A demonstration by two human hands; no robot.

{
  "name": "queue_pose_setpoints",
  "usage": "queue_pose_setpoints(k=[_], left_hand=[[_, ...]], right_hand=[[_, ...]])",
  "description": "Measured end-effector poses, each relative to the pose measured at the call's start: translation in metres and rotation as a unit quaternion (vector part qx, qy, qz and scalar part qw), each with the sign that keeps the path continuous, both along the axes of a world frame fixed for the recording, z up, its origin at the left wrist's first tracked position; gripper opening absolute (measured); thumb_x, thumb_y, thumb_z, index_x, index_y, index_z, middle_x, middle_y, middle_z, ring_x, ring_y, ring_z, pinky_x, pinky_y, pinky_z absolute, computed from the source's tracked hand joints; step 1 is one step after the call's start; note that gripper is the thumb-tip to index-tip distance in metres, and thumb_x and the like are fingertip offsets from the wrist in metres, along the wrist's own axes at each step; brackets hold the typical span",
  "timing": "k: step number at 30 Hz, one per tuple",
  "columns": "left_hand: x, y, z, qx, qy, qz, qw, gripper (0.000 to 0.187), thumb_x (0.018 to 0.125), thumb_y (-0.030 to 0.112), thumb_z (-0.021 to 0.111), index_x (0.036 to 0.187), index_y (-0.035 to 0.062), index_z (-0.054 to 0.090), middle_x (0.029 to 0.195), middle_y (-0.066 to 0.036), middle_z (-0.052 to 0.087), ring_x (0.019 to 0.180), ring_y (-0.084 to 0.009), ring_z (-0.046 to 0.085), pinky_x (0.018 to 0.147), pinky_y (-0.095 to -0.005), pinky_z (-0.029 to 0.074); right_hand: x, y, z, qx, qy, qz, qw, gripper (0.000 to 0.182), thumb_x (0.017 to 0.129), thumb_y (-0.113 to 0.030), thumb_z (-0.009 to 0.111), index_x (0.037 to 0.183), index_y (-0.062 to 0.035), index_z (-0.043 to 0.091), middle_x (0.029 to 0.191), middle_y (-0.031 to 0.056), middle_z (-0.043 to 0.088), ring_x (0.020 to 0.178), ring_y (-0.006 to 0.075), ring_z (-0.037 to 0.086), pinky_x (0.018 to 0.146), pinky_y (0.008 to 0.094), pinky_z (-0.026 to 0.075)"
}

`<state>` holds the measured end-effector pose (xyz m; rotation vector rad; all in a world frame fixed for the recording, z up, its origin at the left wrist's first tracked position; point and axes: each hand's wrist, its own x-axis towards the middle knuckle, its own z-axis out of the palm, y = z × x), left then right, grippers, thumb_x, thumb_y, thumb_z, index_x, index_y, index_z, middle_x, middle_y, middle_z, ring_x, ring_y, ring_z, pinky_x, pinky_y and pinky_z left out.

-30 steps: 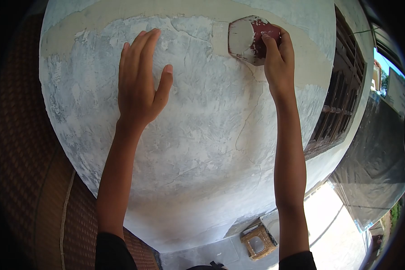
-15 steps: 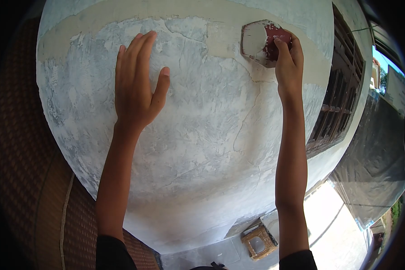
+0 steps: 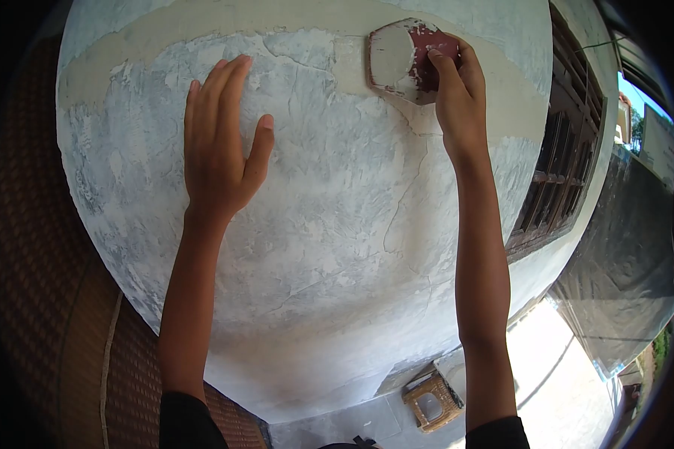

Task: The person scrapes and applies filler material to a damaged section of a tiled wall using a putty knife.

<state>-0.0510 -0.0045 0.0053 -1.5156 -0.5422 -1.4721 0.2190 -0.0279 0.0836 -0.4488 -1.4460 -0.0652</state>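
Observation:
My right hand (image 3: 460, 97) grips a dark red flat spreader (image 3: 429, 66) near the top of the wall, with the thumb on its face. Pale grey paste covers the spreader's left part and specks the red part. My left hand (image 3: 221, 138) is raised in front of the wall (image 3: 314, 202), fingers stretched up and thumb apart, holding nothing. Whether its palm touches the surface I cannot tell. Smooth beige paste (image 3: 157, 37) runs as a band across the wall's top, above patchy white and grey plaster with thin cracks.
A dark wooden window (image 3: 558, 165) is set in the wall at the right. Below stands a wicker stool (image 3: 430, 404) on the floor. Woven brown panelling (image 3: 138, 374) lines the left side, and a dark sheet (image 3: 614, 262) hangs at the far right.
My right hand and the spreader have moved left and slightly up along the wall. My left hand has shifted a little to the left, still spread.

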Motion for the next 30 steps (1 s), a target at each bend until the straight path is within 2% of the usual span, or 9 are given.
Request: queue_pose_setpoints(k=[4,9,14,16,17,18,20,23,30], left_hand=[[-0.001,0.0,0.0,-0.001,-0.005,0.007,1.0,0.054,0.097,0.025,0.053,0.146,0.004,0.045,0.146,-0.014,0.051,0.14,-0.0324,0.044,0.119,-0.0569,0.026],[0.001,-0.002,-0.001,-0.006,-0.003,0.011,1.0,0.054,0.097,0.025,0.054,0.146,0.0039,0.045,0.146,-0.014,0.051,0.14,-0.0326,0.044,0.118,-0.057,0.026],[-0.001,-0.002,0.0,-0.008,-0.007,0.007,1.0,0.054,0.097,0.025,0.054,0.145,0.0038,0.045,0.145,-0.015,0.051,0.14,-0.0326,0.044,0.119,-0.0568,0.025],[0.0,-0.002,0.0,-0.008,-0.006,0.007,1.0,0.054,0.096,0.025,0.054,0.145,0.0038,0.045,0.145,-0.014,0.051,0.14,-0.0325,0.044,0.119,-0.0567,0.025],[0.0,-0.002,-0.001,-0.007,-0.006,0.006,1.0,0.054,0.096,0.025,0.054,0.145,0.0039,0.045,0.146,-0.014,0.051,0.14,-0.0323,0.044,0.119,-0.0565,0.025],[0.001,-0.002,-0.002,-0.007,-0.007,0.007,1.0,0.054,0.096,0.025,0.054,0.145,0.0039,0.045,0.146,-0.014,0.051,0.14,-0.0323,0.044,0.119,-0.0565,0.025],[0.004,-0.001,-0.002,-0.025,-0.003,-0.004,1.0,0.054,0.098,0.025,0.05,0.148,0.0056,0.042,0.15,-0.013,0.048,0.143,-0.0324,0.04,0.122,-0.0565,0.017],[0.002,-0.001,-0.002,-0.026,-0.008,-0.007,1.0,0.054,0.098,0.026,0.049,0.148,0.0059,0.043,0.15,-0.013,0.048,0.143,-0.0321,0.04,0.121,-0.0567,0.018],[0.001,0.0,-0.002,-0.021,0.0,-0.008,1.0,0.054,0.099,0.028,0.049,0.148,0.0059,0.043,0.149,-0.013,0.049,0.143,-0.0323,0.04,0.121,-0.057,0.019]], right_hand=[[0.007,0.011,-0.001,0.018,-0.027,-0.035,0.999,0.036,0.101,-0.017,0.051,0.129,0.0039,0.053,0.109,0.011,0.066,0.1,0.0157,0.062,0.09,0.0296,0.049],[0.005,-0.002,0.001,-0.02,0.045,0.034,0.998,0.035,0.1,-0.017,0.051,0.129,0.0034,0.052,0.109,0.0105,0.066,0.096,0.0139,0.062,0.086,0.0274,0.05],[-0.009,0.01,0.003,0.023,-0.026,-0.023,0.999,0.036,0.1,-0.018,0.052,0.128,0.0035,0.053,0.109,0.0103,0.066,0.093,0.0154,0.063,0.085,0.0288,0.05],[-0.002,-0.001,0.003,-0.037,0.014,-0.03,0.999,0.036,0.1,-0.017,0.051,0.129,0.0037,0.053,0.108,0.0104,0.066,0.094,0.0151,0.063,0.084,0.0289,0.051],[0.0,0.002,0.006,-0.011,0.032,-0.007,0.999,0.034,0.1,-0.017,0.051,0.127,0.0031,0.054,0.106,0.0101,0.066,0.093,0.0139,0.063,0.083,0.0291,0.051],[0.002,0.003,0.006,-0.01,0.036,0.014,0.999,0.034,0.1,-0.017,0.051,0.127,0.0031,0.054,0.106,0.0103,0.066,0.093,0.014,0.063,0.083,0.0292,0.051],[0.0,0.0,0.005,-0.012,0.03,0.029,0.999,0.034,0.099,-0.017,0.051,0.126,0.0033,0.054,0.107,0.0112,0.066,0.094,0.0149,0.063,0.084,0.0296,0.051],[-0.022,0.008,0.004,0.011,-0.023,-0.005,1.0,0.034,0.099,-0.018,0.054,0.127,0.0011,0.057,0.109,0.0079,0.066,0.097,0.0126,0.06,0.089,0.0275,0.048],[-0.003,0.007,0.013,-0.008,0.003,0.007,1.0,0.033,0.099,-0.017,0.054,0.127,0.0014,0.058,0.109,0.0087,0.067,0.096,0.0133,0.062,0.087,0.0274,0.049]])
